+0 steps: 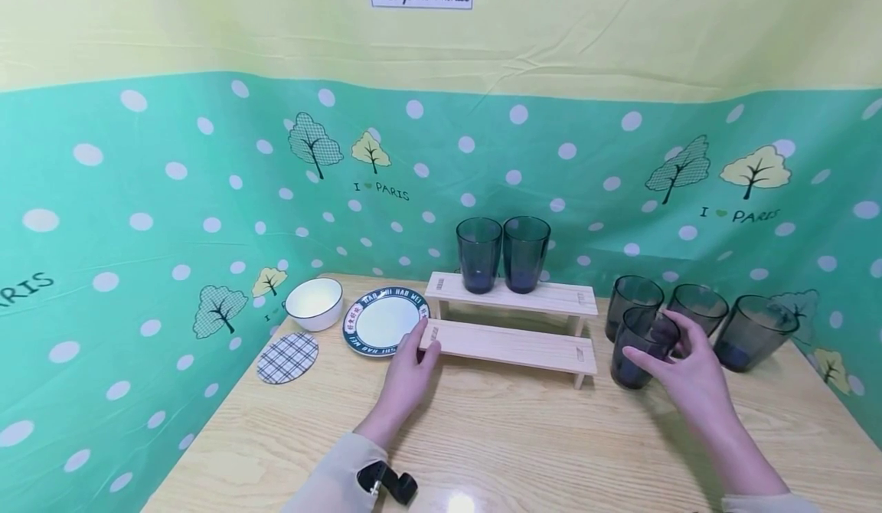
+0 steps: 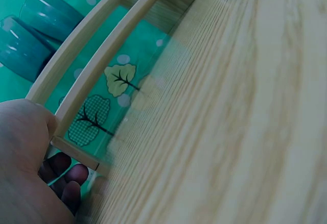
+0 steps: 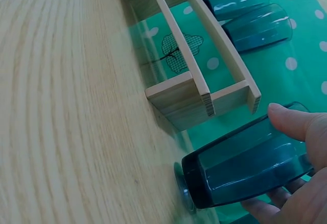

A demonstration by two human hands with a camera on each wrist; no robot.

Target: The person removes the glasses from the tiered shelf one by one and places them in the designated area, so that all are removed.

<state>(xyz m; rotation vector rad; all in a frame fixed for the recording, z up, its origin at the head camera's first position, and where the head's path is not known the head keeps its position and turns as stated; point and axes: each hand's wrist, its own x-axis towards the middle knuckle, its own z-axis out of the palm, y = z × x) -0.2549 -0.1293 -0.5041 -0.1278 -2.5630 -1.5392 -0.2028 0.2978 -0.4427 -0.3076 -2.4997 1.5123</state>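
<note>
Two tumblers stand on the rear shelf of the two-tier rack; just left of it lies a plate, farther left a bowl with a coaster before it; over to the right, four more tumblers cluster.

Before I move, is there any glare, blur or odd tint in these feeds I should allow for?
Head view: a white glare spot on the table at the bottom edge; left wrist view: tilted, with the table blurred and ghosted beside the left hand; right wrist view: tilted, pale highlights on the glass, which looks greener than in the head view.
</note>
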